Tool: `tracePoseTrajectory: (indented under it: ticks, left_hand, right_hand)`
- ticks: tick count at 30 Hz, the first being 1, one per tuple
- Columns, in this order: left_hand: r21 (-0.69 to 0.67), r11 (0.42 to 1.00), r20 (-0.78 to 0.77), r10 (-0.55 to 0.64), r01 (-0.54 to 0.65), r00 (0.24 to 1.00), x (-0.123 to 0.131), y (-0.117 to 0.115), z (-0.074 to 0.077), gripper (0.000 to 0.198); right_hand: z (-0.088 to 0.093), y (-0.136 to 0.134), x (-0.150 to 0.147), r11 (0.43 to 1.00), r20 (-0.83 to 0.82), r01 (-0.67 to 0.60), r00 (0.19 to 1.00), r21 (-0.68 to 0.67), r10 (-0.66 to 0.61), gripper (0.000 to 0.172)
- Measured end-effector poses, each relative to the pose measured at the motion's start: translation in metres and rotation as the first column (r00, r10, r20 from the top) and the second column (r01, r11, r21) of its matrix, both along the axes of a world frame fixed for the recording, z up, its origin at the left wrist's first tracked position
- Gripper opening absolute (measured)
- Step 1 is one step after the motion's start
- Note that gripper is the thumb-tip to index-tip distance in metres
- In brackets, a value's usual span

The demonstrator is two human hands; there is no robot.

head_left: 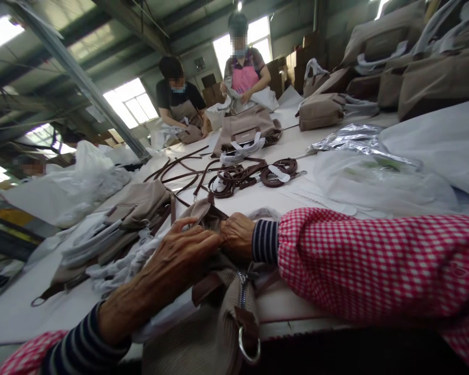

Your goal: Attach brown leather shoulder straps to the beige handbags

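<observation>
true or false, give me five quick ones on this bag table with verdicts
1. The left hand and right hand are both at the nearest bag. True.
2. The coiled straps are white. False: the straps are dark brown.
3. A metal ring hangs at that bag's end. True.
4. The right sleeve is plain green. False: it is red-and-white checked.
5. Someone in a pink apron is across the table. True.

Fingertips of the right hand (236, 234) are hidden at the opening of the taupe bag (187, 338), whose base the bottom edge cuts off; the left checked sleeve (29, 354) runs out at lower left, stacked bags (445, 83) at the right edge; a label (239, 134) on the far bag (254, 121) is unreadably small
</observation>
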State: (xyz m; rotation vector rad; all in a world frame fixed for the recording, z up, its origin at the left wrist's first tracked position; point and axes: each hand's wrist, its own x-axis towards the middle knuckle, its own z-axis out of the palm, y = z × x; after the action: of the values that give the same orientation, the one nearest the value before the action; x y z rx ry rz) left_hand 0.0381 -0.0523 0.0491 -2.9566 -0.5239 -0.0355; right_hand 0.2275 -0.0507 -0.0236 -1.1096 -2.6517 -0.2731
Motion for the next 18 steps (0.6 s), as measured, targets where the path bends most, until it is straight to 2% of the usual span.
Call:
tracePoseTrajectory:
  ticks: [3,6,8,10,14,18]
  left_hand:
    - [-0.1,0.995,-0.075,-0.001,-0.007,0.997,0.005,0.014,0.013,0.022]
    - [-0.115,0.993,-0.025,-0.027,0.024,0.999,0.005,0.027,0.016,0.023]
    - [-0.087,0.995,0.03,-0.036,0.039,0.999,0.001,0.031,0.007,0.021]
    - [-0.017,0.999,0.107,-0.027,0.029,0.994,-0.005,0.031,-0.008,0.019]
    - [0.079,0.994,0.302,0.049,-0.077,0.952,-0.02,0.029,-0.041,0.018]
    - [0.093,0.992,0.395,0.042,-0.086,0.918,-0.026,0.032,-0.056,0.017]
  right_hand:
    - [0.008,-0.002,0.002,0.989,0.073,0.085,0.994,-0.118,-0.077,0.021]
    - [0.01,-0.002,0.002,0.973,0.079,0.167,0.985,-0.16,-0.157,0.032]
    - [0.009,-0.002,0.002,0.97,0.071,0.189,0.981,-0.152,-0.18,0.042]
    - [0.006,-0.002,0.002,0.974,0.065,0.187,0.982,-0.131,-0.18,0.047]
    - [0.0,-0.004,0.009,0.981,0.049,0.174,0.984,-0.086,-0.17,0.054]
    - [0.001,-0.007,0.016,0.983,0.054,0.15,0.988,-0.106,-0.145,0.048]
